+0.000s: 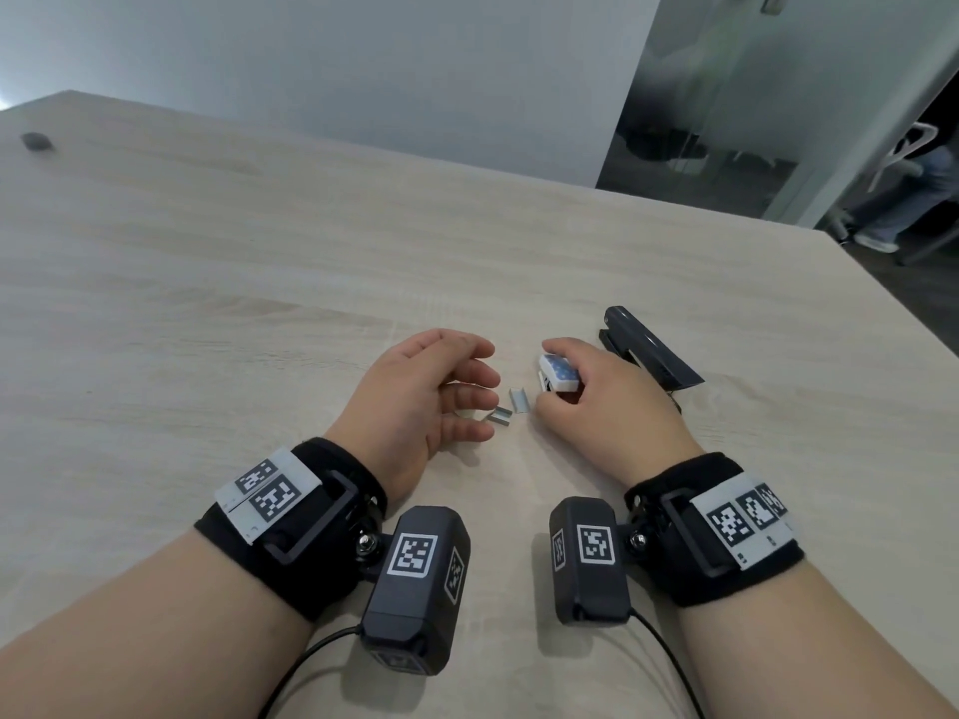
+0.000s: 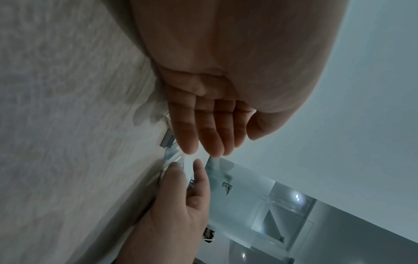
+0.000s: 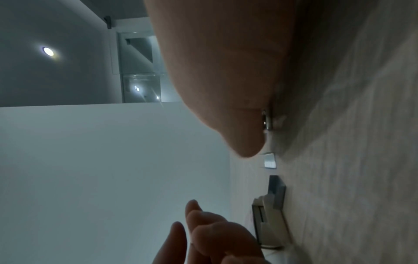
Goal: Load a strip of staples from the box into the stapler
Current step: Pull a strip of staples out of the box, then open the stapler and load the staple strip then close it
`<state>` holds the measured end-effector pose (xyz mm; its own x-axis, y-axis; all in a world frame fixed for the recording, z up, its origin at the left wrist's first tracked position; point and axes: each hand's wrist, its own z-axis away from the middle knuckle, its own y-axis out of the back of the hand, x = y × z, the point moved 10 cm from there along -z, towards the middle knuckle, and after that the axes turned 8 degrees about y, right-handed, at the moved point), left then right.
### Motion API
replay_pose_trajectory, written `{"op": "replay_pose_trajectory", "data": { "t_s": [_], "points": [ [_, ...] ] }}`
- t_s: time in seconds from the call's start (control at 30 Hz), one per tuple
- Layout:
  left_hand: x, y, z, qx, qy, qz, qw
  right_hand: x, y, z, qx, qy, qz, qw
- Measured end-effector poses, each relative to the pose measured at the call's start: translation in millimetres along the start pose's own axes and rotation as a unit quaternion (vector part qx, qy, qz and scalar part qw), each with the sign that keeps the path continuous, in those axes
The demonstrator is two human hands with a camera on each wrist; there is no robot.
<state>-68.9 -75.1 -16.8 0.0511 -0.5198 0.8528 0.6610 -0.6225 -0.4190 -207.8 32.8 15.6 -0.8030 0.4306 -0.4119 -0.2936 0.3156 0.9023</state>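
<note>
Two short silver staple strips (image 1: 518,400) (image 1: 500,415) lie on the wooden table (image 1: 259,303) between my hands. My right hand (image 1: 547,386) grips the small white-and-blue staple box (image 1: 559,373) just above the table, right of the strips. My left hand (image 1: 488,391) hovers open, fingers relaxed, just left of the strips and holds nothing. A pale small piece (image 1: 465,414) lies under its fingers; what it is I cannot tell. The black stapler (image 1: 648,355) lies closed behind my right hand. In the right wrist view a strip (image 3: 269,160) lies by my thumb.
A small dark object (image 1: 36,142) sits at the table's far left. The table's right edge (image 1: 882,303) runs close to the stapler. Beyond it, behind glass, a person (image 1: 913,199) sits. Camera cables trail off the near edge.
</note>
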Motion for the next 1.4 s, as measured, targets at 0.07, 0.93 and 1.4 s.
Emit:
{"op": "replay_pose_trajectory", "data": {
  "t_s": [0.07, 0.93, 1.4],
  "points": [
    [0, 0, 0, 0.001, -0.001, 0.002, 1.0, 1, 15, 4, 0.062, 0.001, -0.043, 0.997],
    [4, -12, 13, -0.017, -0.022, -0.035, 0.999, -25, 50, 31, 0.256, 0.082, -0.286, 0.92],
    [3, -14, 14, -0.012, -0.049, -0.058, 0.997, -75, 18, 30, 0.157, 0.21, -0.196, 0.945]
  ]
}}
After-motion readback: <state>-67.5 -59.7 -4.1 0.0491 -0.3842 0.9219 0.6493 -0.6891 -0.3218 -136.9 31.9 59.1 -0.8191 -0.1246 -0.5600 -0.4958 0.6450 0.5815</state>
